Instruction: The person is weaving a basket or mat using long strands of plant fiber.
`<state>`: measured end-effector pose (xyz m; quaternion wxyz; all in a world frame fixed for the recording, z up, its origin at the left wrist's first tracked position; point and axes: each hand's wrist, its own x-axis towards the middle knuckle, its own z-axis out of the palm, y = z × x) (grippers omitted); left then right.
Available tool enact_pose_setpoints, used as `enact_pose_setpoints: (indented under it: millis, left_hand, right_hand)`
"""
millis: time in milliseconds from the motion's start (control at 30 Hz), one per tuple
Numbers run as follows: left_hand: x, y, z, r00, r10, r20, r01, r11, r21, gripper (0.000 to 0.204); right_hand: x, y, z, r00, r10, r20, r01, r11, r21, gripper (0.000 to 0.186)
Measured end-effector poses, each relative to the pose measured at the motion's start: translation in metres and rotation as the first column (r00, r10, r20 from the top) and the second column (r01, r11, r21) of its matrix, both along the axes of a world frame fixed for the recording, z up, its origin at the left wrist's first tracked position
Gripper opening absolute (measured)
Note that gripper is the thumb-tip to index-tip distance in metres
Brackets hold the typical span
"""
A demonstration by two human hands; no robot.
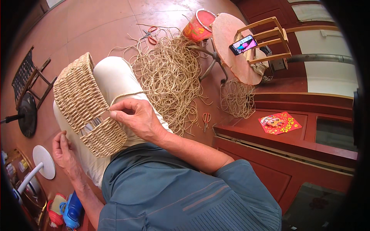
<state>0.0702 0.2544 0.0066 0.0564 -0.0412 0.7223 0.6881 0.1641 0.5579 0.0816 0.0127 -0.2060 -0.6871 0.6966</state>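
A woven straw basket (pixel 79 98) lies on its side across my lap, over my pale trousers. An unwoven gap in its wall shows bare metal ribs. My right hand (pixel 135 115) pinches a straw cord at the edge of that gap, and the cord runs off over my knee toward the pile. My left hand (pixel 63 150) sits below the basket's lower side with its fingers curled; what it holds I cannot make out.
A big tangle of straw cord (pixel 169 77) covers the floor ahead, with a smaller coil (pixel 237 98) to the right. Orange scissors (pixel 206 118) and red pliers (pixel 151 34) lie on the tiles. A round stool (pixel 235 50) carries a phone (pixel 243 44); a red bucket (pixel 199 25) stands behind.
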Motion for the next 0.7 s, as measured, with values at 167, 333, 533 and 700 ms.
enact_pose_setpoints:
  millis: [167,333,533,700]
  left_hand:
    - [0.0,0.003,0.039,0.979,-0.06,-0.195,0.036,0.992,-0.122,0.022]
    - [0.034,0.065,0.106,0.923,-0.276,-0.269,0.14,0.89,-0.434,0.013]
    - [0.032,0.11,0.121,0.599,-0.646,-0.473,0.228,0.704,-0.672,0.024]
    - [0.022,0.127,0.12,0.544,-0.733,-0.409,0.206,0.589,-0.781,0.027]
  right_hand:
    - [0.0,-0.003,-0.001,1.0,0.006,0.004,-0.006,1.0,-0.019,0.026]
    - [-0.002,-0.009,-0.004,0.989,-0.072,-0.131,0.06,0.993,-0.099,0.037]
    - [-0.003,-0.009,-0.01,0.989,0.004,-0.148,-0.01,0.999,-0.042,0.044]
    - [-0.004,-0.006,-0.014,0.988,0.03,-0.152,-0.044,0.995,-0.088,0.051]
